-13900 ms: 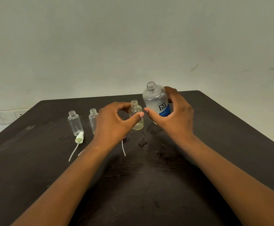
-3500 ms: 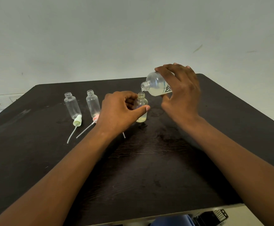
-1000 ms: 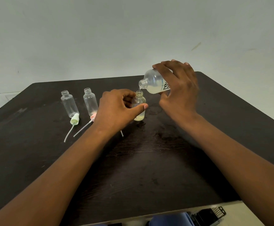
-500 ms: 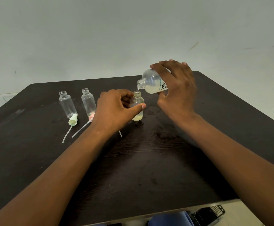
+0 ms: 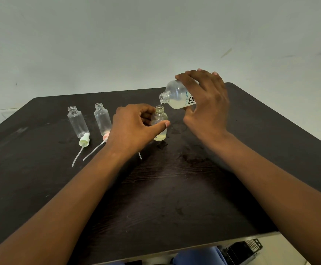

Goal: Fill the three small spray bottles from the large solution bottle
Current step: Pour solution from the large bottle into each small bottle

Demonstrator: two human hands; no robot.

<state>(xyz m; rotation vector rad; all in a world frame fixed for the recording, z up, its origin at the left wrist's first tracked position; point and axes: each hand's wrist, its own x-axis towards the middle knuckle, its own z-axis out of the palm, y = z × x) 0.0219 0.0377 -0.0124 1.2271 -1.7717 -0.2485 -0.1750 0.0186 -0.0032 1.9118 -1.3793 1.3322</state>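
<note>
Dark wood table (image 5: pixel 175 197) against plain pale wall (image 5: pixel 117 44), left hand (image 5: pixel 134 129) gripping small bottle (image 5: pixel 160 121), right hand (image 5: pixel 205 100) at 1 o'clock gripping tipped solution bottle (image 5: pixel 177 94)

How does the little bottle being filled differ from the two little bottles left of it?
The held bottle has pale liquid at its bottom; the left bottles look empty. The left hand holds it under the large bottle; the left bottles stand untouched. All are clear, upright, uncapped.
</note>
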